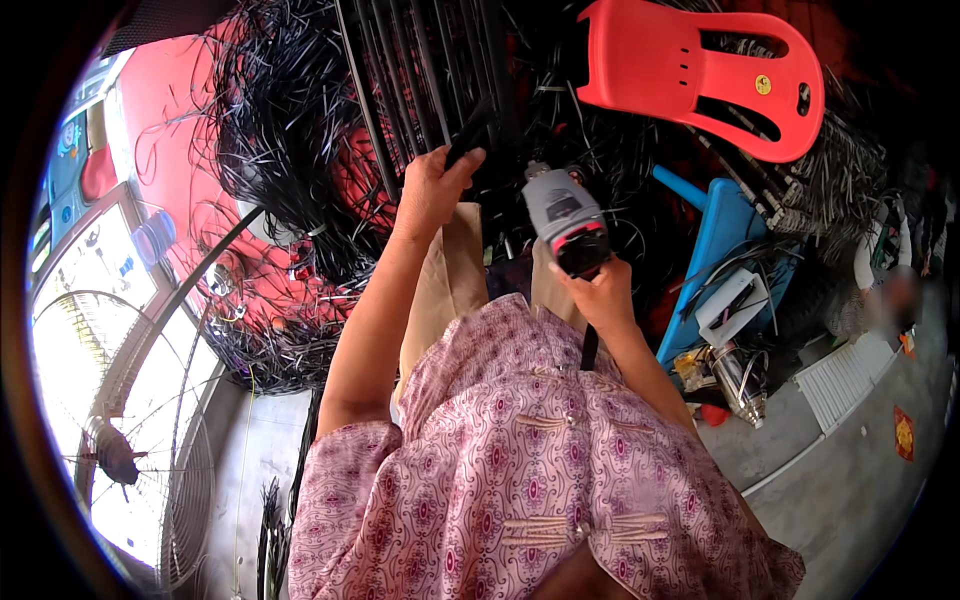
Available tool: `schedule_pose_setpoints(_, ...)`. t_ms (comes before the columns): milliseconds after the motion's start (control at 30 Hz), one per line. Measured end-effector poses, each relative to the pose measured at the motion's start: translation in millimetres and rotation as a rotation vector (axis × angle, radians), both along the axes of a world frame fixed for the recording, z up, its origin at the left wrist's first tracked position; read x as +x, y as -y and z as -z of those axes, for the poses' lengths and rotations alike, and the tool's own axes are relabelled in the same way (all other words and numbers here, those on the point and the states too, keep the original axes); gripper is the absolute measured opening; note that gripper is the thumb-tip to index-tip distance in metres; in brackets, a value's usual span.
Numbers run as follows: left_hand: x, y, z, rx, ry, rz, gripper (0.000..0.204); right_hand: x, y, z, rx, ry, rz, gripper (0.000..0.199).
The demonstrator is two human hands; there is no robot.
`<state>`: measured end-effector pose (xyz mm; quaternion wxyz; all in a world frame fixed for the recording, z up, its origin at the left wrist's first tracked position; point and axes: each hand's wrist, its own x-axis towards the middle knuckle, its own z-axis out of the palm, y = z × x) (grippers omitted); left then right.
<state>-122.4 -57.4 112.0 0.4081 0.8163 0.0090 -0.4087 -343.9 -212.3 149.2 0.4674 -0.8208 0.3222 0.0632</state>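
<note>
In my right hand (pixel 600 292) is a grey, black and red power tool (pixel 563 210), shaped like a cordless drill. Its narrow nose points away from me, over the dark strips beyond my knees. My left hand (pixel 437 187) is closed around a dark flat piece (pixel 467 132) beside the near end of a black slatted frame (pixel 410 80). Whether that piece belongs to the frame I cannot tell. The frame reaches away from me, past the top edge of the view.
A large tangle of black strips (pixel 285 130) lies left of the frame. At the upper right is a red plastic chair (pixel 650 60); below it, a blue plastic stool (pixel 705 250) bears a white box (pixel 733 308). A wire-guarded fan (pixel 115 450) stands at far left.
</note>
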Motion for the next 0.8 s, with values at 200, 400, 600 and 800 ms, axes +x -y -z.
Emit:
schedule_pose_setpoints(200,-9,-18,26,-0.231,-0.069,-0.272,0.036,-44,29,-7,0.045,-0.102,0.282,0.028)
schedule_pose_setpoints(400,-23,-20,27,-0.32,0.091,-0.489,0.038,-84,66,-16,0.065,-0.272,0.537,0.032)
schedule_pose_setpoints(600,-24,-32,19,-0.139,0.339,-0.465,0.043,-113,83,-15,0.081,-0.24,0.627,0.022)
schedule_pose_setpoints(800,-11,-114,11,-0.175,0.215,-0.652,0.041,-121,84,-12,0.115,-0.294,0.686,0.023)
